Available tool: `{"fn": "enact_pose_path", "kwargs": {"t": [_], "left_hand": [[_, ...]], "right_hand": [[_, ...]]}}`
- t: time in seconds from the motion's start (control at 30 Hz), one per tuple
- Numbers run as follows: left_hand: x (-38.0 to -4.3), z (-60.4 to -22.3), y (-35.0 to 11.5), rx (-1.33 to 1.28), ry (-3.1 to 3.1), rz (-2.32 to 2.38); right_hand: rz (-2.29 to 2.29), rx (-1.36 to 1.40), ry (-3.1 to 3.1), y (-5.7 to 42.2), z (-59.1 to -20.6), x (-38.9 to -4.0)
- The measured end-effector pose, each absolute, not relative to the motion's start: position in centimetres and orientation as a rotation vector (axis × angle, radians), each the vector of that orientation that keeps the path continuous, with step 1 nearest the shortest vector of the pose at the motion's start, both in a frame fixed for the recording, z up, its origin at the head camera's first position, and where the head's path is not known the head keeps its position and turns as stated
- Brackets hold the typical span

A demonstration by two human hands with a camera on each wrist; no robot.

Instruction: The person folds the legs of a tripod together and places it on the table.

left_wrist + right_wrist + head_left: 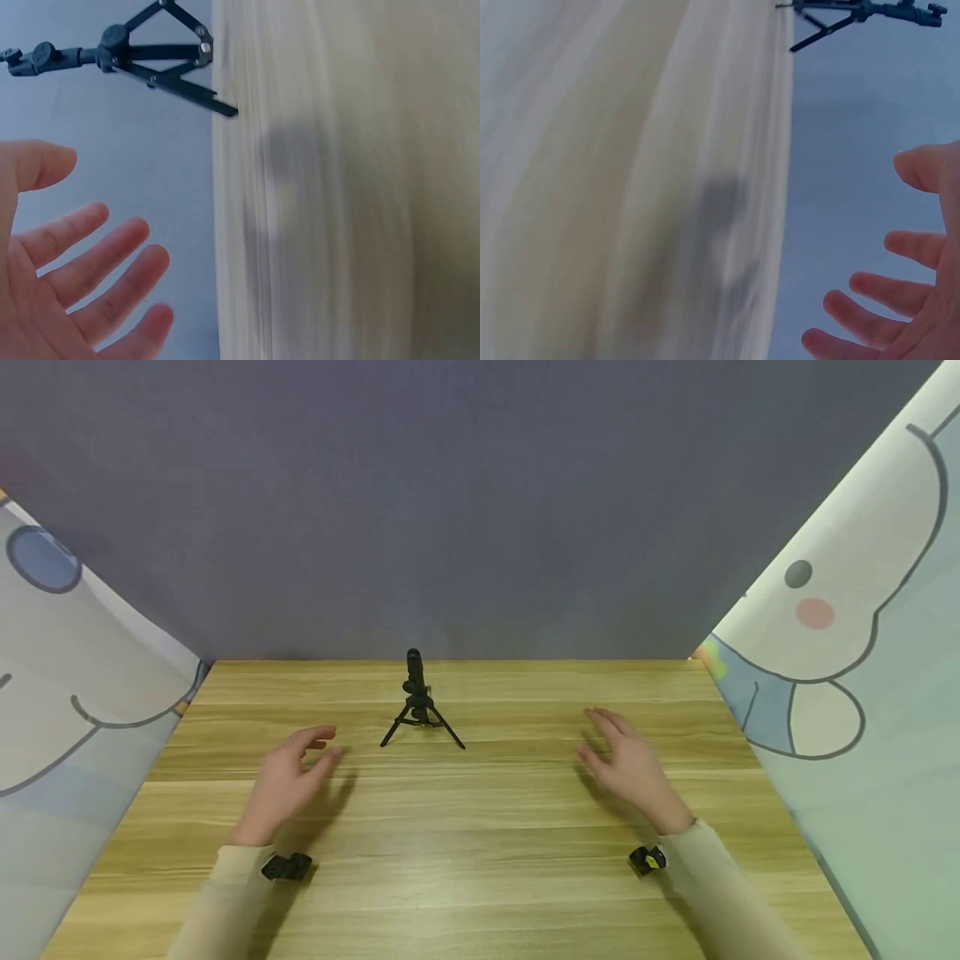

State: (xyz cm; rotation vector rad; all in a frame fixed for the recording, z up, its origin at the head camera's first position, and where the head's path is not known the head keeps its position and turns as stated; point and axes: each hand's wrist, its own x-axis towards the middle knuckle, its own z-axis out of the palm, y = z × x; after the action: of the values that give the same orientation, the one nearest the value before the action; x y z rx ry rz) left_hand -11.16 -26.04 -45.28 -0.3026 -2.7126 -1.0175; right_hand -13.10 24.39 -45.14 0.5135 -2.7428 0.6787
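A small black tripod [418, 697] stands upright on the wooden table, its legs spread, toward the back and left of the middle. My left hand [288, 781] hovers over the table to the left of the tripod, fingers relaxed and apart from the thumb, holding nothing. Farther off on the other side, my right hand [630, 768] is raised over the table with loose, spread fingers and an empty palm. Both wrist views show the tripod [150, 56] beyond the thumb, apart from the hand. Each hand casts a shadow on the wood.
The wood-grain table [465, 843] ends at a dark grey upright panel [465, 510] at the back. Panels with cartoon figures flank it at left [82, 693] and right [847, 635]. A small black device sits at each wrist, below pale sleeves [720, 885].
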Motion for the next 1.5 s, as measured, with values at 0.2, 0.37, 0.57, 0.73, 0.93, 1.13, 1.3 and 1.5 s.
{"fn": "enact_pose_path", "kwargs": {"t": [0.2,0.37,0.57,0.73,0.93,1.13,1.3,1.5], "left_hand": [[-12.1,-45.5,-24.5,-0.274,-2.691,-1.157],[-13.1,-45.9,-22.6,-0.271,-2.677,-1.277],[-14.3,-45.9,-20.6,-0.249,-2.657,-1.353],[-15.3,-45.8,-19.4,-0.236,-2.644,-1.378],[-16.2,-46.1,-18.4,-0.223,-2.615,-1.436],[-16.9,-46.4,-17.9,-0.236,-2.596,-1.504],[-17.1,-46.6,-17.9,-0.235,-2.593,-1.484],[-17.4,-46.8,-17.7,-0.269,-2.602,-1.404]], "right_hand": [[0.823,0.597,-2.691,20.8,-44.6,-14.4],[0.95,0.644,-2.668,18.0,-44.0,-15.4],[1.109,0.696,-2.623,14.8,-43.5,-17.0],[1.256,0.768,-2.589,12.5,-43.0,-17.9],[1.449,0.819,-2.546,10.0,-42.4,-18.5],[1.554,0.877,-2.452,7.7,-41.5,-18.9],[1.569,0.928,-2.385,5.8,-40.3,-19.4],[1.465,0.987,-2.363,4.1,-38.9,-20.0]]}}
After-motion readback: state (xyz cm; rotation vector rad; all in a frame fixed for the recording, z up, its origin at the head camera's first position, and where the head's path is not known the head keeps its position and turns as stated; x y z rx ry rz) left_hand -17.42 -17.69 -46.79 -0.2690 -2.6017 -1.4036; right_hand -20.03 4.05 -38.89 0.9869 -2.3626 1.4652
